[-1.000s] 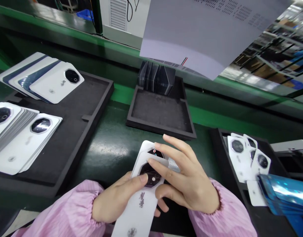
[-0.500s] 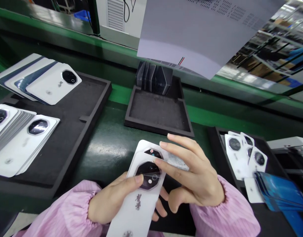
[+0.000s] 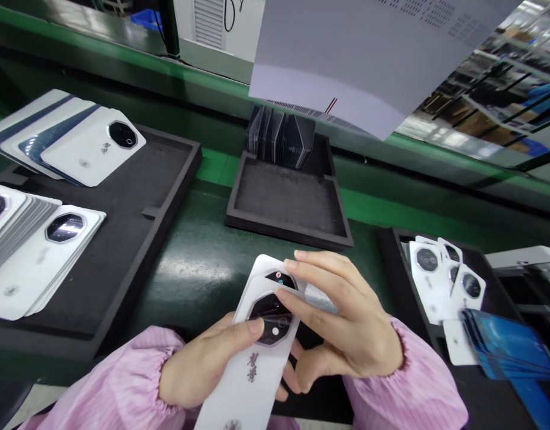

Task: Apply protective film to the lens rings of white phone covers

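Observation:
My left hand (image 3: 212, 358) is closed around two overlapping white phone back covers (image 3: 239, 388), its thumb lying over the edge of the upper one's black camera window (image 3: 270, 316). The lower cover sticks out beyond the top of the upper one, and part of its own dark window shows. My right hand (image 3: 346, 316) is open, with fingers apart. Its fingertips touch the upper right edges of the covers, and its thumb is bent below. A pale, shiny patch shows between the right fingers and the covers; I cannot tell what it is.
A black tray (image 3: 167, 197) on the left holds fanned white covers (image 3: 95, 149) and a white stack (image 3: 42, 263). Dark sheets (image 3: 279, 137) stand in the middle tray (image 3: 288, 197). On the right are small covers (image 3: 429, 280) and blue film pieces (image 3: 512, 346). A paper sheet (image 3: 346, 65) hangs ahead.
My right hand has shifted slightly left against the covers, and its thumb has moved inward. The covers have moved a little to the right in view, with my left hand still gripping them.

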A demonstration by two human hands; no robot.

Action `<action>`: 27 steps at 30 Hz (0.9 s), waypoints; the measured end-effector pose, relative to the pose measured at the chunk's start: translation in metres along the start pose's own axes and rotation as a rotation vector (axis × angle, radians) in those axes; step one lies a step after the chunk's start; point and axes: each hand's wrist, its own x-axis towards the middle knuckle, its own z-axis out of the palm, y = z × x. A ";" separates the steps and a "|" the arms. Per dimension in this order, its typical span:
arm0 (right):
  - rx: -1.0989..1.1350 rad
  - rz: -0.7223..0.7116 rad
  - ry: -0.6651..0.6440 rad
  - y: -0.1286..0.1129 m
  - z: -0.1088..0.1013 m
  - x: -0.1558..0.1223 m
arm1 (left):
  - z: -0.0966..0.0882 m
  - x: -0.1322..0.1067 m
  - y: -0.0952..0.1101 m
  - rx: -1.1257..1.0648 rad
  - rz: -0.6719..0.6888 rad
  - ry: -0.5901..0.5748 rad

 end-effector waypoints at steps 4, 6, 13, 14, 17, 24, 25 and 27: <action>-0.009 -0.014 0.002 0.000 0.002 0.000 | 0.002 0.001 0.002 -0.014 -0.049 0.014; -0.008 -0.019 0.001 0.000 0.003 0.000 | 0.003 0.001 0.003 -0.034 -0.077 0.017; 0.011 -0.027 -0.003 0.001 0.004 0.000 | 0.002 0.002 0.003 -0.058 -0.108 0.035; 0.013 -0.027 -0.001 0.001 0.004 0.000 | 0.002 0.002 0.002 -0.053 -0.108 0.038; 0.023 -0.021 0.000 0.001 0.004 0.001 | 0.001 0.001 0.002 -0.031 -0.102 0.027; 0.123 0.160 0.012 0.003 -0.003 0.000 | -0.002 0.002 0.004 -0.102 -0.115 -0.163; 0.130 0.180 0.017 0.003 -0.004 -0.001 | -0.002 0.003 0.004 -0.116 -0.116 -0.165; 0.157 0.194 0.028 0.002 -0.006 -0.001 | -0.001 0.004 0.004 -0.129 -0.119 -0.169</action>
